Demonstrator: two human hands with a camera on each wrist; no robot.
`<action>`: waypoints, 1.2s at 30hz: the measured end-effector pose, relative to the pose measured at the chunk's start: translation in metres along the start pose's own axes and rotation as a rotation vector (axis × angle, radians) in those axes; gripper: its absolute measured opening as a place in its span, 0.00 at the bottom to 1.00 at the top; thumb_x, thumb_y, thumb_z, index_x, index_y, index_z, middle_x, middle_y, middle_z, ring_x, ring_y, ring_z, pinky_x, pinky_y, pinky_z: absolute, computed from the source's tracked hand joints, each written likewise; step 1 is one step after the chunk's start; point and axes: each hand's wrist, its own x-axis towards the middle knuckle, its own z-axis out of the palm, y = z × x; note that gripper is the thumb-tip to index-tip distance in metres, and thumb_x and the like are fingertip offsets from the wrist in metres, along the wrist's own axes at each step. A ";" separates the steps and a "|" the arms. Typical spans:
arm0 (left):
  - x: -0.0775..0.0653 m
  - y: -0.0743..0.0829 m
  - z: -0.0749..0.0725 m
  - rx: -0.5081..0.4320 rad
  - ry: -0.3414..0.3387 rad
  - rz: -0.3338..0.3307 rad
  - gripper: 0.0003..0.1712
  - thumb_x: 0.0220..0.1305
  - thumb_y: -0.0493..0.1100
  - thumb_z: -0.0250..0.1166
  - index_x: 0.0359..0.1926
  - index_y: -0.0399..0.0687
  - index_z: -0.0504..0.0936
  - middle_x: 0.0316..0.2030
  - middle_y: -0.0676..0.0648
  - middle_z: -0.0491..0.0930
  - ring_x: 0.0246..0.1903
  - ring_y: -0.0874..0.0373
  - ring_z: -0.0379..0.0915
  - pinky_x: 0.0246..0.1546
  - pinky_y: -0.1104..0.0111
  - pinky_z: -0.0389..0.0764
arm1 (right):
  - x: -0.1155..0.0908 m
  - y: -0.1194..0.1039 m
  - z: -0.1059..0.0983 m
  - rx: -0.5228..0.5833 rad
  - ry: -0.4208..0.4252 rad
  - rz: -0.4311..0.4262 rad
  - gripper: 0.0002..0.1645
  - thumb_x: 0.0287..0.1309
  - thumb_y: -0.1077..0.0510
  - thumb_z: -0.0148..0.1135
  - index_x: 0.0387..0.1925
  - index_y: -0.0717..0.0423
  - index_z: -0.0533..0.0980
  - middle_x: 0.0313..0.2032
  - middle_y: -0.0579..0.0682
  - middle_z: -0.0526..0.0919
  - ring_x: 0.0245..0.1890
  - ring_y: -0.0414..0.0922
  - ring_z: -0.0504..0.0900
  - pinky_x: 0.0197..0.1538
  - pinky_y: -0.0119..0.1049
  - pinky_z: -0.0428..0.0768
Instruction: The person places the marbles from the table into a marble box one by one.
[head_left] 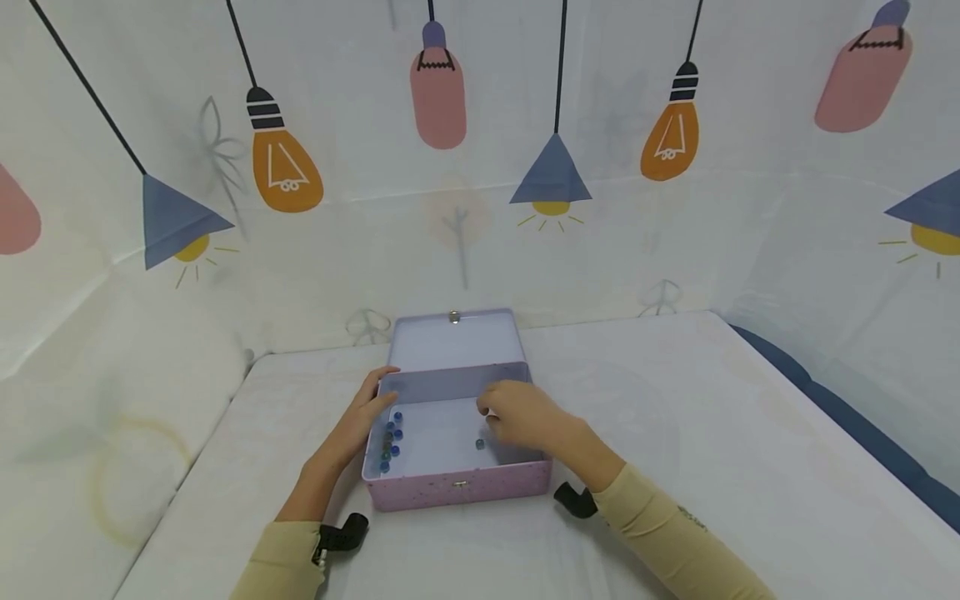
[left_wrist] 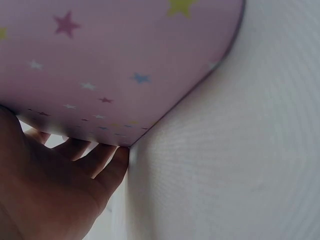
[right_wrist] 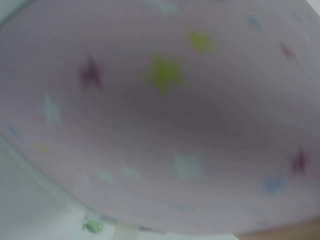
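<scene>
A pink metal box [head_left: 480, 487] with a star pattern stands with its lid [head_left: 456, 342] swung back. My left hand [head_left: 362, 421] grips the box's left wall, thumb over the rim and fingers along the outside; in the left wrist view the fingers [left_wrist: 112, 170] lie against the starred side. Several blue and green glass marbles [head_left: 395, 451] lie in the box along its left side. Over the right part of the box my right hand [head_left: 528, 415] has curled fingers; whether anything is between them is hidden. A single marble [head_left: 480, 443] lies just below that hand, showing greenish in the right wrist view.
The box rests on a white-covered table [head_left: 675, 433]. Behind it hangs a pale cloth [head_left: 480, 250] printed with lamps and bulbs. Black wrist mounts [head_left: 347, 532] stick out near the box's front corners. A dark blue strip [head_left: 840, 408] runs beyond the right edge.
</scene>
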 end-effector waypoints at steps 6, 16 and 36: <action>0.000 0.002 0.000 -0.009 -0.004 0.011 0.27 0.78 0.49 0.46 0.73 0.55 0.55 0.79 0.42 0.43 0.79 0.39 0.29 0.75 0.38 0.37 | -0.001 0.010 -0.011 0.050 0.045 0.055 0.08 0.61 0.63 0.62 0.41 0.54 0.84 0.39 0.45 0.85 0.41 0.42 0.83 0.44 0.37 0.83; -0.001 0.000 0.000 -0.020 0.009 0.002 0.27 0.77 0.49 0.47 0.73 0.54 0.56 0.78 0.42 0.48 0.79 0.40 0.35 0.75 0.39 0.39 | -0.002 0.021 -0.020 0.064 0.100 0.080 0.08 0.62 0.62 0.62 0.41 0.52 0.83 0.37 0.44 0.85 0.39 0.41 0.82 0.42 0.36 0.82; 0.000 -0.001 0.001 -0.005 0.009 0.004 0.27 0.77 0.51 0.46 0.73 0.54 0.55 0.78 0.43 0.47 0.79 0.40 0.33 0.75 0.38 0.39 | -0.009 0.052 -0.035 0.044 0.271 0.165 0.13 0.60 0.67 0.55 0.41 0.58 0.83 0.38 0.50 0.86 0.36 0.45 0.83 0.39 0.39 0.82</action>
